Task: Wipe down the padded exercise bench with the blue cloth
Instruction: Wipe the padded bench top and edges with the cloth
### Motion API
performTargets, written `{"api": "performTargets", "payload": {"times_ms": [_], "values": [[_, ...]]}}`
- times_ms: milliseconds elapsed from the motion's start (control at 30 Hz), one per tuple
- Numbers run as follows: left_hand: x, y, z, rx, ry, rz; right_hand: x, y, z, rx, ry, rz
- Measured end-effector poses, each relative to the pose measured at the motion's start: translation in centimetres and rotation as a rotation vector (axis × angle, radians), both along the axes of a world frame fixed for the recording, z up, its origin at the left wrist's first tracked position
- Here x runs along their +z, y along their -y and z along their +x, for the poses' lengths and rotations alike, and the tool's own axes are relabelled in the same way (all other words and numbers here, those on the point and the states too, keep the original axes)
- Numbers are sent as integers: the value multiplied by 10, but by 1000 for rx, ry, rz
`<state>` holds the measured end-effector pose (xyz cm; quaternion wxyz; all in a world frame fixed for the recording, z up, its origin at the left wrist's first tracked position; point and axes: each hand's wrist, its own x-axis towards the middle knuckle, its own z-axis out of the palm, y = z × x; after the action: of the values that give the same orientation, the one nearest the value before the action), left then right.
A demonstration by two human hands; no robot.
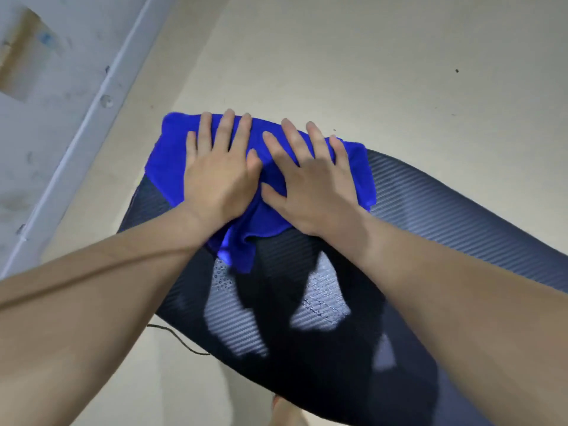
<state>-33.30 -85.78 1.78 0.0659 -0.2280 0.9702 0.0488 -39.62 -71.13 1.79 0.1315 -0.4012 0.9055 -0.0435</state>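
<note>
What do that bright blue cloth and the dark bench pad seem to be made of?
Blue cloth: soft, matte, fuzzy fabric, probably microfibre; it bunches into limp folds. Bench pad: dark synthetic cover, likely vinyl, with a fine ribbed weave; droplets bead on its slight sheen.

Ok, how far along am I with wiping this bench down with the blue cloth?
Partway, it seems. Both hands, left and right, press flat on the blue cloth at the bench's far end. Water droplets nearer you suggest that stretch still needs wiping. The pad running off to the right looks dry; whether it has been wiped I cannot tell.
</note>
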Motion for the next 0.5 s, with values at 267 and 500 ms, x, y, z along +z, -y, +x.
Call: {"api": "performTargets", "payload": {"times_ms": [267, 500], "values": [[-7, -140, -69, -323, -61, 44, 7, -156, -31, -349, 21, 120], [-7, -114, -72, -525, -224, 97, 22, -172, -40, -534, 200, 134]]}}
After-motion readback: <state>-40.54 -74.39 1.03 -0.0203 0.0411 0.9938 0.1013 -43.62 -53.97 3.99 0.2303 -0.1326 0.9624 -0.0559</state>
